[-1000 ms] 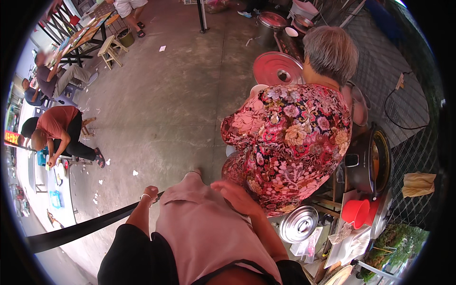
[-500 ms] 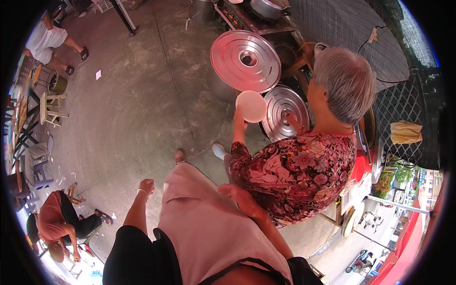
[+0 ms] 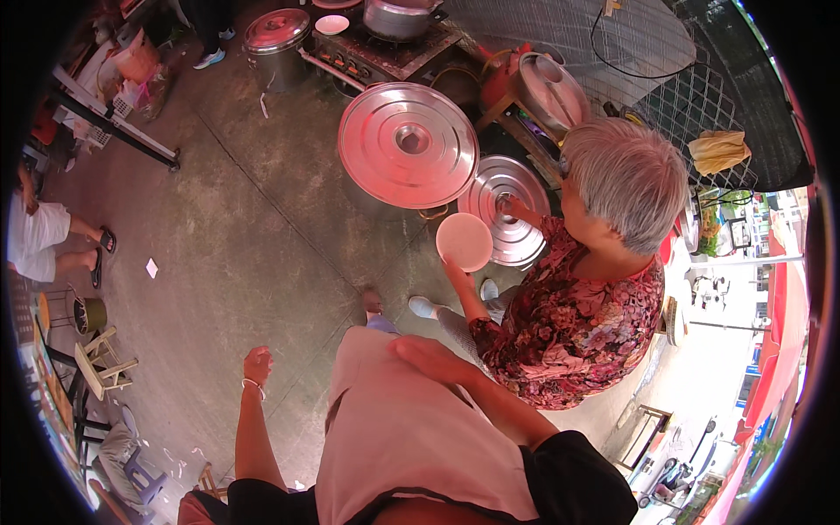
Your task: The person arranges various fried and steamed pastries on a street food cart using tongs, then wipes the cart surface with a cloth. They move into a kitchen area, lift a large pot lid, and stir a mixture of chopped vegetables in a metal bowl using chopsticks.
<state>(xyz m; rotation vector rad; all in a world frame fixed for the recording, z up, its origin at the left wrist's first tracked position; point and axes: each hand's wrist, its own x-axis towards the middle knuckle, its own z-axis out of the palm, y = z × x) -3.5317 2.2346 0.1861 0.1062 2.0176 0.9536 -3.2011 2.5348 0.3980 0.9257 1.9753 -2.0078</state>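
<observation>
My left hand (image 3: 257, 366), a pale band at its wrist, hangs over the floor at my side. Its fingers are curled in, and I see nothing in them. My right hand (image 3: 429, 360) lies across the front of my pale apron (image 3: 411, 429); the fingers look laid along the cloth, their tips hard to make out. Ahead to the right, a person in a flowered top (image 3: 577, 328) holds a pale round bowl (image 3: 465, 242) in one hand. That person's other hand grips the knob of a metal pot lid (image 3: 516, 197).
A large pot with a wide metal lid (image 3: 408, 144) stands ahead. Behind it are a stove (image 3: 385, 61) with a pot and a smaller lidded pot (image 3: 277, 35). Wooden stools (image 3: 105, 363) and a person in white shorts (image 3: 44, 232) are at the left.
My view has turned, and the lidded pots now lie lower and further left. My right hand has moved inward onto the apron. The other person still holds the bowl and the lid knob.
</observation>
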